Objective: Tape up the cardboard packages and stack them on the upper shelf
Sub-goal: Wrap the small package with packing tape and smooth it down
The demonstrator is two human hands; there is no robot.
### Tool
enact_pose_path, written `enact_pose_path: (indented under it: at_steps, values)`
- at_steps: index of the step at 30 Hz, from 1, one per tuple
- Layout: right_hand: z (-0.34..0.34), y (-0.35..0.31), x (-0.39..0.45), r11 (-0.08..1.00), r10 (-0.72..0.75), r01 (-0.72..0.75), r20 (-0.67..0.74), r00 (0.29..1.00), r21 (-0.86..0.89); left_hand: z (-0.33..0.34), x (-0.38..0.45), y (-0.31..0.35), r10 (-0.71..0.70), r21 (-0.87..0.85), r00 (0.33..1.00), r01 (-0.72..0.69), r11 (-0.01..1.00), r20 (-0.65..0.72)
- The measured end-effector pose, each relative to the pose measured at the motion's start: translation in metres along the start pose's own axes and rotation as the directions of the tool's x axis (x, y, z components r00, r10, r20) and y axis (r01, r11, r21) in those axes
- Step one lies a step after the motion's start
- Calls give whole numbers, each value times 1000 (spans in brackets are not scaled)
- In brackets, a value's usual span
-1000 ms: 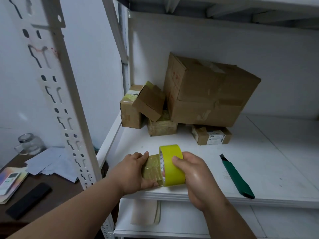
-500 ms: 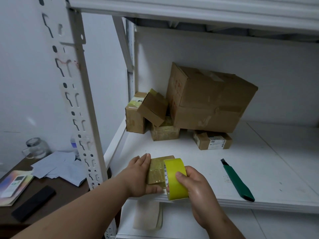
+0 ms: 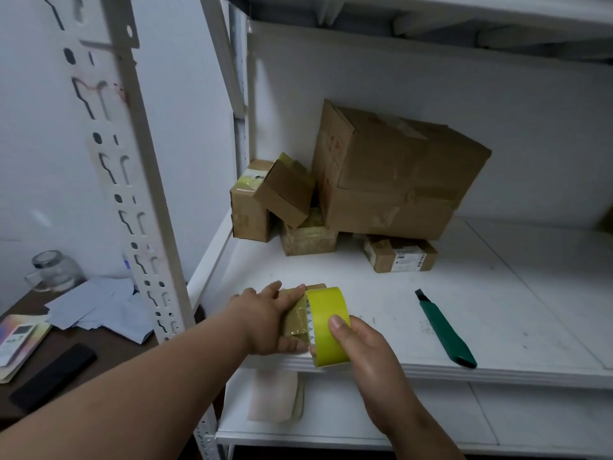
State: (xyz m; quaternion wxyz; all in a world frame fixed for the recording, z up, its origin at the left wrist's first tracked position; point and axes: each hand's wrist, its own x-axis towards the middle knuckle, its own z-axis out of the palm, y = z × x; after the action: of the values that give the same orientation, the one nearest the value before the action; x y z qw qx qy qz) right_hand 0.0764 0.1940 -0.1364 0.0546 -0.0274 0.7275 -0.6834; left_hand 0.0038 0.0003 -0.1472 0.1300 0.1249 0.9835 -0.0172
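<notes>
At the shelf's (image 3: 497,327) front edge, our left hand (image 3: 265,322) grips the small package (image 3: 295,318) steady so our right hand (image 3: 361,346), clamped on the yellow tape roll (image 3: 328,327), can wrap it.

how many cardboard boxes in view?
6: left corner box, tilted box, box under it, big box, labelled box, small one in the left hand. More may hide behind.

Yellow tape roll (image 3: 328,327), green utility knife (image 3: 444,330), brown cardboard boxes (image 3: 391,174), white shelf (image 3: 497,327), dark brown table (image 3: 109,343).
</notes>
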Motion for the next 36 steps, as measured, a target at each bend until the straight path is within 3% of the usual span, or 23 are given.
enact_pose_path:
  at_steps: [7, 15, 22, 25, 31, 36]
  values:
    - [-6, 4, -8, 1000, 21, -22, 82, 996, 11, 3, 1, -3, 9, -78, 1000, -9, 997, 2]
    - [-19, 13, -11, 988, 147, -152, 111, 983, 35, -2, 2, -6, 44, -97, 996, -36, 995, 72]
    - [-26, 4, -11, 982, 154, -168, 150, 977, 88, 0, 5, -13, 41, -219, 998, -29, 975, 47]
    - [-25, 0, -14, 982, 147, -164, 166, 975, 92, 1, 3, -16, 34, -213, 999, -30, 977, 14]
    - [-23, -29, -13, 959, 73, -107, 137, 988, 263, 1, 3, -17, 42, -136, 999, -46, 990, -30]
    - [-20, -32, -5, 962, 78, -108, 128, 989, 250, 3, 2, -15, 8, -122, 999, -14, 992, -48]
